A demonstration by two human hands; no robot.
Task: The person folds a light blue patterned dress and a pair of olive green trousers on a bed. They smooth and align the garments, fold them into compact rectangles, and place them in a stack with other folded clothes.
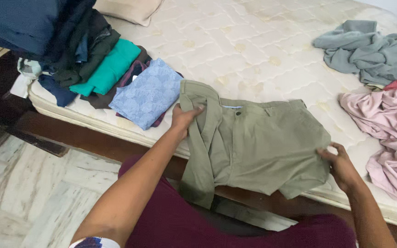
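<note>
On the mattress (263,41), both hands grip olive trousers (258,147) beside folded clothes (116,73).

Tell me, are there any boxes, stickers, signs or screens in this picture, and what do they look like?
No boxes, signs or screens show here.
Label: one small pale blue strip inside the waistband of the olive green trousers, just above the button, on the mattress; too small to make out more.
Left hand and right hand each grip the trousers.
</note>
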